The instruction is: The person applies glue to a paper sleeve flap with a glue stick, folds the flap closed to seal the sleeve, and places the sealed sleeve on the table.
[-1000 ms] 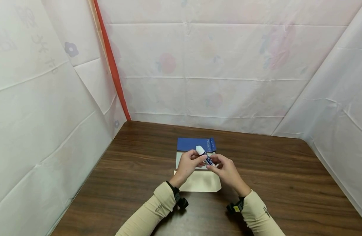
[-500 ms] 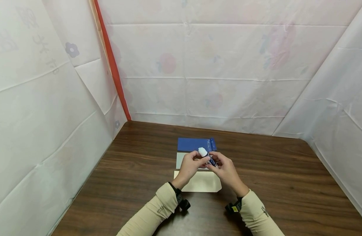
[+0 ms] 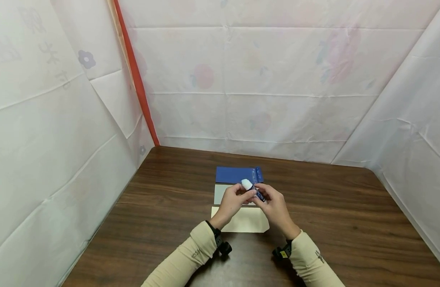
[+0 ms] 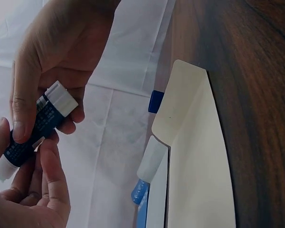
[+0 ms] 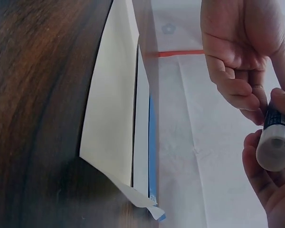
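A glue stick (image 3: 247,184) with a dark blue printed barrel and white ends is held between both hands, tilted, above the papers. My left hand (image 3: 231,202) pinches the barrel (image 4: 26,142) with thumb and fingers near its upper white end, which has an uneven edge in the head view. My right hand (image 3: 277,204) grips the lower part by the white round base (image 5: 275,153), thumb across the barrel. Beneath the hands, a cream envelope (image 3: 243,222) lies nearest, then a pale grey one (image 3: 221,194) partly hidden by the hands.
A blue envelope (image 3: 234,175) with a folded right end lies farthest back in the row. The brown wooden table (image 3: 162,191) is enclosed by white patterned sheets (image 3: 277,79) at the back and sides. A red strip (image 3: 137,79) runs down the back left corner.
Both hands and the glue stick have shifted slightly right since a second ago, the right hand's fingers closing nearer to the left's. The envelopes have stayed where they were.
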`<state>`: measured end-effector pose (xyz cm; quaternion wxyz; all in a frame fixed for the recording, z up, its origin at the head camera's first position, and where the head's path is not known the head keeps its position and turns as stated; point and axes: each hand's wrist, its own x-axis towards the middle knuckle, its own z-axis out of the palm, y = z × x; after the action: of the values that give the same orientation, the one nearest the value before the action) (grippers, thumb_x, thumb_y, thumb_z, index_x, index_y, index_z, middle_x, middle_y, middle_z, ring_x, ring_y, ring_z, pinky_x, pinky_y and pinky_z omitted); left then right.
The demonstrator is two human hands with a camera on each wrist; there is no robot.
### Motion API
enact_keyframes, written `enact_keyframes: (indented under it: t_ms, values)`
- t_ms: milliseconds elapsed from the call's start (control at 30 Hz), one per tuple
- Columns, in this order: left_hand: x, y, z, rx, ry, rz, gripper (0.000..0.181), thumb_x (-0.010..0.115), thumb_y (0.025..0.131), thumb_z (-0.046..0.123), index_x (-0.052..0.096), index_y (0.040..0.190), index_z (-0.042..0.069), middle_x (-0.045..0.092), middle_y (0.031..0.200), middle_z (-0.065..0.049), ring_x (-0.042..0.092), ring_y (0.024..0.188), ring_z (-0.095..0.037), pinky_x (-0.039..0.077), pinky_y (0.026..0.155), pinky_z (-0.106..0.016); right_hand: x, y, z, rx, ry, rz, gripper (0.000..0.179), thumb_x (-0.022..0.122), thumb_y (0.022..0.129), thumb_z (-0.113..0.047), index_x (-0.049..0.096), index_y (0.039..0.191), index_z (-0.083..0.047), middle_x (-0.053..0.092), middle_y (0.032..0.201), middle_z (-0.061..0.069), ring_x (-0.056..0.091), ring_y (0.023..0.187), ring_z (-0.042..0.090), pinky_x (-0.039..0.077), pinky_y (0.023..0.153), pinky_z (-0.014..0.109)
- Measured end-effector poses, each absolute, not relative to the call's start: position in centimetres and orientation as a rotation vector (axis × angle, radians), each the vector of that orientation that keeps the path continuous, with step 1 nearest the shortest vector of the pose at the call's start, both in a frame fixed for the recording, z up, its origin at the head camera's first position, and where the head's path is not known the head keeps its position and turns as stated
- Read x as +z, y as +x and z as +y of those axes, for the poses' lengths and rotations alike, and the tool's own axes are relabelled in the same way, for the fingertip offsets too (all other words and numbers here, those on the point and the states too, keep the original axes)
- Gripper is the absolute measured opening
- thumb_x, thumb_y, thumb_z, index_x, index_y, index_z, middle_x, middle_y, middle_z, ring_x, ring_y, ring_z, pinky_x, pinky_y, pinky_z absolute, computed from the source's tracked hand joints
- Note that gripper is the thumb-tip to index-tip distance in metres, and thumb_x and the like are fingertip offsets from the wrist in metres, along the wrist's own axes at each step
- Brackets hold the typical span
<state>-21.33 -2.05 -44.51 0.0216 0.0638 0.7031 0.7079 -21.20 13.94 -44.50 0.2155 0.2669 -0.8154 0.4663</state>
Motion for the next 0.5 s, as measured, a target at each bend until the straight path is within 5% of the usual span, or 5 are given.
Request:
enact_keyframes:
  t_ms: [367, 500]
  values:
    - [-42.0, -19.9, -2.5, 2.105, 0.244, 2.207, 0.025, 0.066, 0.093, 0.013, 0.066, 0.105, -0.008, 0.068, 0.096, -0.023, 0.068, 0.086, -0.033, 0.054, 0.083, -0.054, -44.1, -21.1, 14.3, 1.286, 0.679, -2.311, 0.028, 0.076, 0.082, -0.004, 0.069, 0.110, 0.000, 0.070, 0.087, 0.010, 0.055, 0.067, 0.007, 0.050, 0.058, 0.021]
    - [-43.8, -21.0, -2.6, 2.091, 0.233, 2.214, 0.026, 0.067, 0.093, 0.014, 0.066, 0.108, -0.006, 0.069, 0.098, -0.023, 0.068, 0.088, -0.036, 0.053, 0.084, -0.057, -44.1, -21.1, 14.6, 1.267, 0.659, -2.321, 0.027, 0.076, 0.083, -0.005, 0.070, 0.108, 0.000, 0.069, 0.087, 0.009, 0.055, 0.068, 0.006, 0.050, 0.059, 0.021]
